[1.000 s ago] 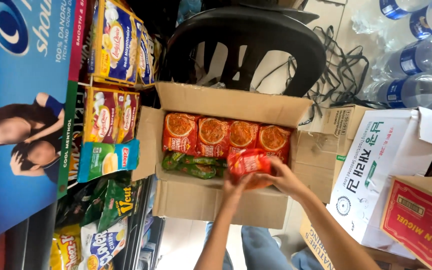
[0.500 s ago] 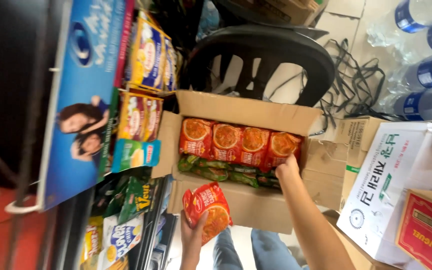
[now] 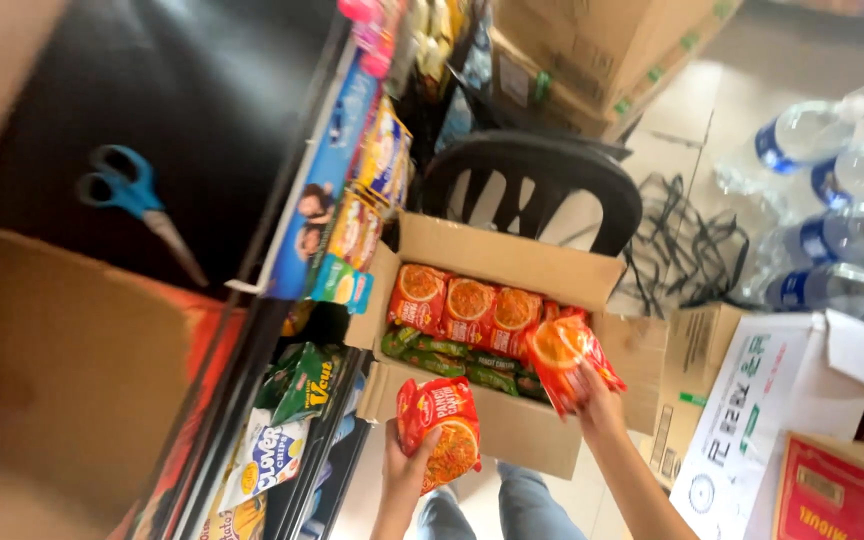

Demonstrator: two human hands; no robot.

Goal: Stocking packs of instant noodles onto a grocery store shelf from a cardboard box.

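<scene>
An open cardboard box [image 3: 512, 430] sits in front of me, filled with rows of red-orange noodle packets [image 3: 467, 305] above green packets [image 3: 442, 360]. My left hand [image 3: 407, 465] grips one red-orange noodle packet [image 3: 442, 425] just outside the box's near left corner. My right hand [image 3: 592, 400] holds a second red-orange packet [image 3: 567, 355], lifted over the box's right end.
A shelf of snack bags [image 3: 292, 420] and boxed goods [image 3: 367, 190] runs along the left. A black plastic chair [image 3: 532, 175] stands behind the box. Blue-handled scissors [image 3: 137, 195] lie on a dark surface. Water bottles [image 3: 832, 200], cardboard cartons [image 3: 782, 420] and black straps [image 3: 687, 250] crowd the right.
The view has swung left, bringing in the scissors and dark surface. My right hand has pulled a second packet up out of the box; my left hand keeps its packet.
</scene>
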